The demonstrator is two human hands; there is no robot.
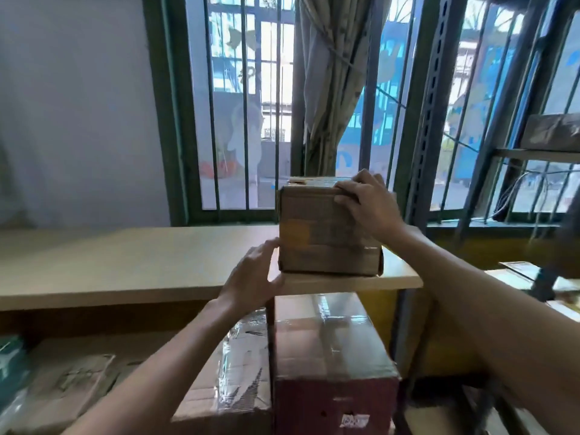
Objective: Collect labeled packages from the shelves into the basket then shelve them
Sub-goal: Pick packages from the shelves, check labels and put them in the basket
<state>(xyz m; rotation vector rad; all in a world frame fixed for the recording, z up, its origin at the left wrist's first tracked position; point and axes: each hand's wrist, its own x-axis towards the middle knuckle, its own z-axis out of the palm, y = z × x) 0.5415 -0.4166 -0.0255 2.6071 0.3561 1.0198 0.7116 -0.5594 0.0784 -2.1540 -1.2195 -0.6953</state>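
A brown cardboard box [320, 230] stands on the right end of the top wooden shelf board [125, 265], in front of a barred window. My right hand [365, 205] lies over the box's upper right corner, its fingers bent over the top edge. My left hand [254, 274] reaches to the box's lower left corner with fairly straight fingers touching its side and the shelf edge. No basket is in view.
Below the board stand a dark red taped box [332, 356], a plastic-wrapped carton [232, 372] and flatter parcels [72, 381] at the left. A metal rack [439, 120] with more parcels [552, 133] rises at the right. A tied curtain [329, 89] hangs behind the box.
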